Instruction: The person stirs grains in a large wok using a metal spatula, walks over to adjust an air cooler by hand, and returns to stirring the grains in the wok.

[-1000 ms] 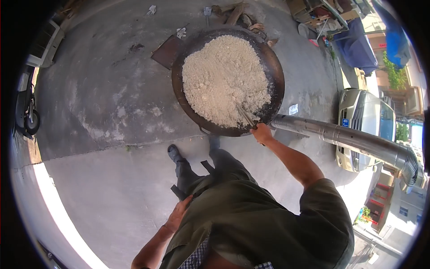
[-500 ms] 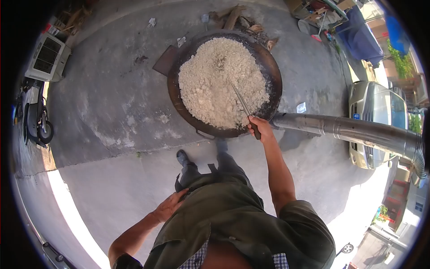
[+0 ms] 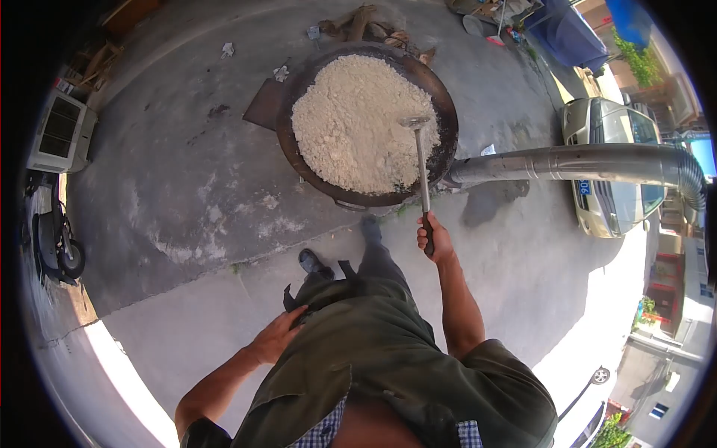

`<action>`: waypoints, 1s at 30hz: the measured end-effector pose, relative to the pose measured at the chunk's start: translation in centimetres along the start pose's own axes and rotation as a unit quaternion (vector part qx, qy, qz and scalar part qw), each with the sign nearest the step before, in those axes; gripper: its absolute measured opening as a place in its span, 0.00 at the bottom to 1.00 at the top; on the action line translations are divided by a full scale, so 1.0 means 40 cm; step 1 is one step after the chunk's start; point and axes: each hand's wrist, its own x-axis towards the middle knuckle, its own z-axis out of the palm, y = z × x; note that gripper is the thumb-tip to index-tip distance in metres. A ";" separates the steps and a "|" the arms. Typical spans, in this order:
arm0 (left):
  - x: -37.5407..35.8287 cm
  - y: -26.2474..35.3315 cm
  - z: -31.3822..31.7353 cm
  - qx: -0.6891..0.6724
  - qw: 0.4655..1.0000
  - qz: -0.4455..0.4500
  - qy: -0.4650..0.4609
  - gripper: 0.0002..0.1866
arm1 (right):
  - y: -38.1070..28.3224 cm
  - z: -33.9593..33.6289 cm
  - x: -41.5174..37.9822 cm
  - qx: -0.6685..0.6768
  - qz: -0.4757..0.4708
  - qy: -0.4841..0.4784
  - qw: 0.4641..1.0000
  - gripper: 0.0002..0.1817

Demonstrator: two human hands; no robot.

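A large round wok (image 3: 290,145) holds a heap of pale, crumbly material (image 3: 351,123). My right hand (image 3: 435,237) is wrapped round the dark handle of a metal spatula (image 3: 423,168), below the wok's lower right edge. The tool's flat head lies over the right part of the heap. My left hand (image 3: 278,334) rests against the dark green apron (image 3: 358,328) at my waist, with its fingers partly spread and nothing visible in it.
A metal pipe (image 3: 567,163) runs right from the wok. Firewood (image 3: 361,24) lies behind it and a flat dark plate (image 3: 263,104) to its left. A car (image 3: 609,168) stands at the right; a white cabinet (image 3: 63,131) and motorbike (image 3: 56,239) at the left.
My right hand has moved down, away from the wok's rim. The spatula's head has lifted out of the heap and now shows. The view has turned slightly, and my left hand stays at my waist.
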 end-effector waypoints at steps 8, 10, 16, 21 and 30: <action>-0.080 -0.034 0.051 -0.070 0.997 0.018 0.022 0.38 | -0.023 -0.072 -0.208 -0.094 0.111 0.068 0.987 0.26; -0.085 -0.040 0.071 -0.110 0.993 0.006 0.029 0.37 | -0.173 -0.027 -0.250 -0.282 0.067 0.113 0.950 0.26; -0.047 -0.013 0.090 -0.084 0.996 0.011 0.029 0.37 | -0.730 0.171 -0.289 -0.777 0.029 0.127 0.616 0.17; 0.006 0.041 0.134 -0.068 0.996 -0.013 0.060 0.40 | -0.886 0.361 -0.139 -0.901 0.100 0.021 0.421 0.15; 0.078 0.216 0.239 -0.185 0.943 -0.218 0.170 0.31 | -0.036 0.162 0.417 -0.697 -0.204 0.068 0.684 0.17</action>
